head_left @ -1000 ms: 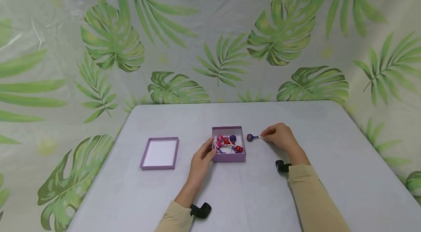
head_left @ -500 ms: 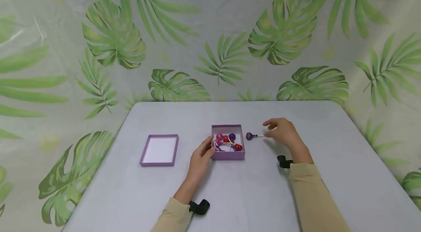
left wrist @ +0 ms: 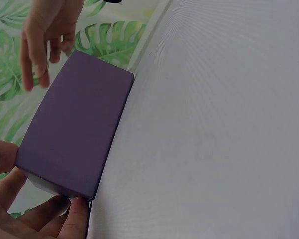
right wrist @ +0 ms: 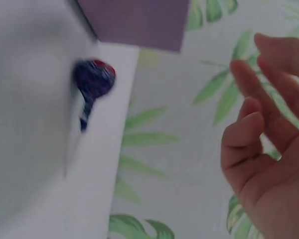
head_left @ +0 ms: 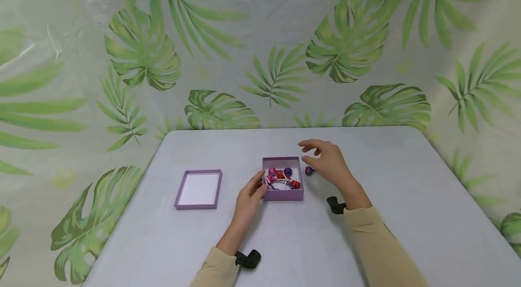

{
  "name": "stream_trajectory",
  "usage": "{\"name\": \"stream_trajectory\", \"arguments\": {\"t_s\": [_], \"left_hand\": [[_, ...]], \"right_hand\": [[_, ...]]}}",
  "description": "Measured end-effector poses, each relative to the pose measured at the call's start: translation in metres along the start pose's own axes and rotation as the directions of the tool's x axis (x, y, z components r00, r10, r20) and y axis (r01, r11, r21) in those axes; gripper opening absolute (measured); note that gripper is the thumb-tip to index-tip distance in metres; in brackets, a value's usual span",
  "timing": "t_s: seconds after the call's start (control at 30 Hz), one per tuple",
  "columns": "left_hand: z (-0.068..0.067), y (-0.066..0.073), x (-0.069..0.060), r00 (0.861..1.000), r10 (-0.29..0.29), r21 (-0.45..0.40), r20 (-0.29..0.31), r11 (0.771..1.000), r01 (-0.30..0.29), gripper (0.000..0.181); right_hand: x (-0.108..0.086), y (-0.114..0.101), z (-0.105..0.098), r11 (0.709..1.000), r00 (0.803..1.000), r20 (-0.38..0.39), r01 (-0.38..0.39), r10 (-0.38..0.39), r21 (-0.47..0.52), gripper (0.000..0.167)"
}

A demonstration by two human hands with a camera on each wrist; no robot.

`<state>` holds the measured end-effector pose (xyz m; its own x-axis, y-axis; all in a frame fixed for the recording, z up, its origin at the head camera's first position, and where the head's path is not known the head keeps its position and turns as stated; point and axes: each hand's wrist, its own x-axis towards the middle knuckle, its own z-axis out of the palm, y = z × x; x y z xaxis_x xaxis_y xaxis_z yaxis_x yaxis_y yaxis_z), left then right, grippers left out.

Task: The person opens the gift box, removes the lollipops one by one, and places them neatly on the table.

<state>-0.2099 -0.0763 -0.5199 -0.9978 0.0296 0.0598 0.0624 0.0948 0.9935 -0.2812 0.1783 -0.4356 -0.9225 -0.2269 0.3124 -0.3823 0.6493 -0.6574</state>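
Lollipop blurred in right-wrist view

We hold both forearms forward, slanting in toward each other. We keep our left hand low, thumb and bent fingers parted; our right hand is raised, thumb apart from loosely curved fingers.

Open counter lies between lid and left grip. The purple box obstructs low leftward travel from the lollipop.
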Motion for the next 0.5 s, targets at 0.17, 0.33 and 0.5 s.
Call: {"name": "stream_trajectory", "arguments": {"t_s": [0.17, 0.33, 0.5], "left_hand": [[0.001, 0.000, 0.002, 1.000, -0.002, -0.005, 0.000, 1.000, 0.002, 0.045], [0.001, 0.010, 0.000, 1.000, -0.001, -0.018, 0.024, 1.000, 0.001, 0.047], [-0.002, 0.036, -0.014, 0.999, -0.011, 0.002, 0.030, 1.000, 0.011, 0.046]], "right_hand": [[0.003, -0.003, 0.026, 0.994, 0.989, 0.098, 0.109, -0.110, 0.014, 0.042], [0.002, -0.004, 0.042, 0.995, 0.986, 0.133, 0.101, -0.100, 0.002, 0.044], [0.000, -0.005, 0.054, 0.996, 0.986, 0.155, 0.067, -0.057, -0.063, 0.044]]}}
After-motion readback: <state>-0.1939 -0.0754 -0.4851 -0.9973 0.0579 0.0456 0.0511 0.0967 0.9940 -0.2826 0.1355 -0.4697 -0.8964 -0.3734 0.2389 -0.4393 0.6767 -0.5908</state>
